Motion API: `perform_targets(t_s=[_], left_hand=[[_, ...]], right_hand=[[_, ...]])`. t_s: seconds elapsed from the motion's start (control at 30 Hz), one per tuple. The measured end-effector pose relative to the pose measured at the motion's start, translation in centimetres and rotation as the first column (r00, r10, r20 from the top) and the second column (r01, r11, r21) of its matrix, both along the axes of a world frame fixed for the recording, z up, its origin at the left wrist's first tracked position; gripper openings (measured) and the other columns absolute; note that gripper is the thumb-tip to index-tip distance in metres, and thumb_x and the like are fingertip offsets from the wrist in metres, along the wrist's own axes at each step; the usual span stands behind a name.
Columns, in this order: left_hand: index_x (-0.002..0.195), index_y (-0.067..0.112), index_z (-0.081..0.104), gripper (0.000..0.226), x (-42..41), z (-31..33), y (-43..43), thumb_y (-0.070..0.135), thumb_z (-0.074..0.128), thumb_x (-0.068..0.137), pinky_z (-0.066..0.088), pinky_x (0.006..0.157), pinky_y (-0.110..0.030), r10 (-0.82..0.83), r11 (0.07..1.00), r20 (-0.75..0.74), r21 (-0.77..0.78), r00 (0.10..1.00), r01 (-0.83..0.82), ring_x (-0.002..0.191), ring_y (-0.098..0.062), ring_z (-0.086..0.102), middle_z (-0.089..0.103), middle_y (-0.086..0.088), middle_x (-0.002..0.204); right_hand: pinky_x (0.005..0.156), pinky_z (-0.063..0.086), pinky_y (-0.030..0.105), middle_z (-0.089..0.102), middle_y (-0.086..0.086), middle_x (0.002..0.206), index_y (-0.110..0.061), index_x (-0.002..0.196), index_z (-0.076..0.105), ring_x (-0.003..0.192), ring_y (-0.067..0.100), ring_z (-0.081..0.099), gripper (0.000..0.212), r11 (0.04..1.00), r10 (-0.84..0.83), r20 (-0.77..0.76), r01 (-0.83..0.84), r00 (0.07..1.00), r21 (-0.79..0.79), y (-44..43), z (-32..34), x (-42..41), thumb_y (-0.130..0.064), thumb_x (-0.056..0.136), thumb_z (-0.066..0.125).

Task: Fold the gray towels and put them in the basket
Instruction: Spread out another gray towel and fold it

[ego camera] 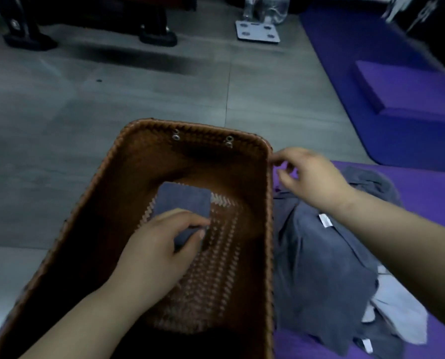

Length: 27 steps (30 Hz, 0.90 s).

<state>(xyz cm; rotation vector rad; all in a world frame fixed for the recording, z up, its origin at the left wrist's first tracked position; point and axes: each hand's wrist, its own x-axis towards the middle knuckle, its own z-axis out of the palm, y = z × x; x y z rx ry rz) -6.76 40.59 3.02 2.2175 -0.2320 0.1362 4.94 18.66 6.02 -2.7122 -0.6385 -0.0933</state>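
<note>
On the gray floor (86, 99), a folded gray towel (182, 200) lies flat in the basket (68, 221), long axis running away from the person, near edge pinched by the left hand (164, 244), while the right hand (314, 177) hangs loosely curled, empty, beside the rim over piled towels (319, 268).

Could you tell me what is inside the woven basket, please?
One folded gray towel on the basket floor, held by the left hand, which covers its near edge.
</note>
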Motion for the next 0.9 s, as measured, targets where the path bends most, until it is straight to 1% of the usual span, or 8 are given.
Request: perform_targets(t_s=[0.2,0.3,0.47,0.53,0.6,0.67,0.77,0.9], left_hand=[[0.088,0.034,0.065,0.028,-1.6,0.1,-6.5,0.043,0.042,0.075,0.024,0.085,0.010,-0.173,0.947,0.013,0.276,0.985,0.163,0.097,0.009,0.046,0.052,0.043,0.092],[0.083,0.016,0.071,0.035,-0.9,1.0,-10.8,0.035,0.043,0.077,0.035,0.084,-0.010,-0.218,0.863,0.037,0.475,0.975,0.175,0.092,-0.004,0.049,0.064,0.018,0.090],[0.080,0.016,0.071,0.034,1.4,1.1,-21.2,0.032,0.042,0.076,0.048,0.076,-0.027,-0.299,0.780,-0.034,0.566,0.954,0.265,0.083,-0.018,0.063,0.070,0.001,0.083],[0.094,0.015,0.070,0.036,2.2,0.0,-25.2,0.034,0.043,0.080,0.051,0.082,-0.027,-0.281,0.811,-0.128,0.498,0.951,0.307,0.091,-0.021,0.066,0.070,-0.001,0.097],[0.119,0.016,0.059,0.035,2.9,-2.1,-28.2,0.031,0.047,0.089,0.040,0.098,-0.025,-0.183,0.854,-0.278,0.431,0.943,0.293,0.117,-0.018,0.052,0.056,0.001,0.126],[0.135,0.019,0.041,0.046,3.9,-4.4,-29.8,0.027,0.051,0.091,0.028,0.106,-0.022,-0.108,0.863,-0.374,0.424,0.921,0.273,0.131,-0.015,0.037,0.038,0.002,0.143],[0.144,0.017,0.022,0.065,5.5,-7.4,-30.4,0.030,0.053,0.089,0.022,0.114,-0.029,-0.027,0.865,-0.440,0.439,0.898,0.241,0.139,-0.019,0.023,0.019,-0.002,0.153],[0.144,0.018,0.022,0.066,5.3,-9.9,-30.1,0.034,0.053,0.088,0.019,0.116,-0.033,-0.023,0.810,-0.549,0.480,0.836,0.337,0.142,-0.017,0.018,0.018,-0.002,0.154]], right_hand=[[0.090,0.034,0.028,0.057,0.016,0.122,-0.002,0.119,0.056,0.115,0.029,0.052,0.034,0.971,-0.229,-0.199,0.209,0.953,-0.118,-14.2,-4.8,-2.4,-0.008,0.085,0.055],[0.090,0.036,0.029,0.059,0.016,0.114,-0.003,0.109,0.060,0.114,0.029,0.052,0.027,0.958,-0.261,-0.320,0.205,0.911,-0.199,-20.4,-8.8,-4.5,-0.017,0.085,0.058],[0.071,0.034,0.023,0.064,0.014,0.093,-0.009,0.088,0.063,0.094,0.027,0.059,0.010,0.890,-0.385,-0.511,0.456,0.769,0.016,-25.2,-13.4,-10.6,-0.018,0.084,0.061],[0.077,0.037,0.022,0.060,0.008,0.106,-0.015,0.104,0.060,0.101,0.025,0.057,0.021,0.870,-0.363,-0.543,0.484,0.757,0.092,-25.6,-14.0,-12.0,-0.018,0.084,0.060],[0.091,0.038,0.027,0.050,0.005,0.125,-0.012,0.126,0.051,0.114,0.024,0.051,0.043,0.845,-0.400,-0.498,0.520,0.770,0.125,-25.8,-14.4,-12.2,-0.015,0.084,0.060],[0.095,0.041,0.031,0.051,0.010,0.126,-0.008,0.124,0.054,0.115,0.029,0.051,0.045,0.851,-0.427,-0.330,0.497,0.842,0.166,-25.9,-14.1,-11.7,-0.012,0.081,0.064],[0.074,0.054,0.040,0.066,0.016,0.099,-0.005,0.099,0.069,0.083,0.036,0.066,0.042,0.921,-0.362,-0.073,0.368,0.929,0.126,-26.2,-15.1,-10.1,-0.019,0.060,0.068],[0.066,0.056,0.042,0.071,0.013,0.095,-0.013,0.088,0.073,0.081,0.033,0.070,0.055,0.974,-0.216,-0.035,0.213,0.976,-0.075,-25.5,-16.3,-8.4,-0.027,0.036,0.085]])
